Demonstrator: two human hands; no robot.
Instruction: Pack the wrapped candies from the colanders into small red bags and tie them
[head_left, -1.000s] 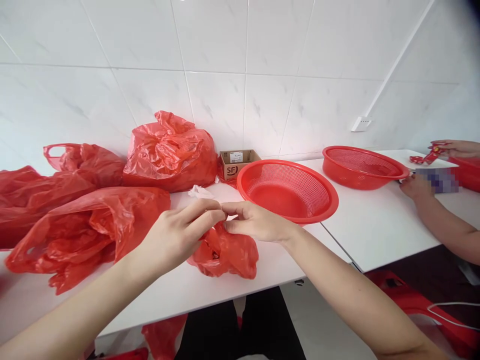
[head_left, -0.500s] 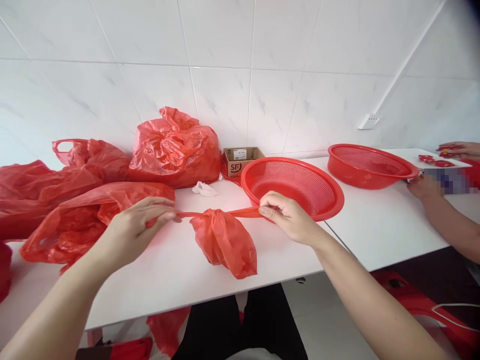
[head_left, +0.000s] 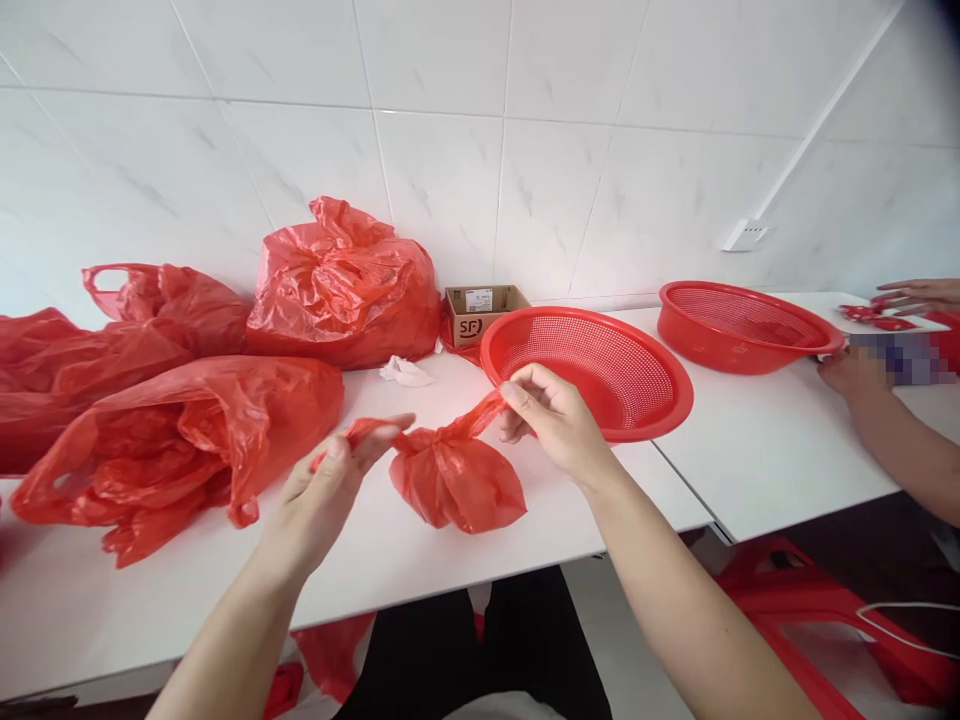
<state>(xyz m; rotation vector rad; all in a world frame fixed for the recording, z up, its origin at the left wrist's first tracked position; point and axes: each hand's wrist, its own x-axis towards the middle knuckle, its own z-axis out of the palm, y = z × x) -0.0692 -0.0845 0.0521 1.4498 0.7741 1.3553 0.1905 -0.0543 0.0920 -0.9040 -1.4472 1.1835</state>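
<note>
A bunched red plastic bag (head_left: 456,482) lies on the white table (head_left: 420,560), gathered into a tight neck at its top. My left hand (head_left: 330,490) pinches one of its thin handles to the left. My right hand (head_left: 547,420) grips the other handle to the right, beside a red mesh colander (head_left: 667,405). Larger red plastic bags (head_left: 172,450) lie heaped beyond my left hand, and a tall full one (head_left: 345,285) stands against the wall.
A small SF cardboard box (head_left: 474,315) stands by the tiled wall, with a crumpled white tissue (head_left: 405,372) in front. A second red colander (head_left: 712,345) sits to the right. A co-worker's hands (head_left: 851,370) work at the far right. A red stool (head_left: 817,620) stands below.
The bag's handles, stretched taut half a second ago, now hang slacker. My hands have moved closer together and tilted upward, and the bag sits slightly further right.
</note>
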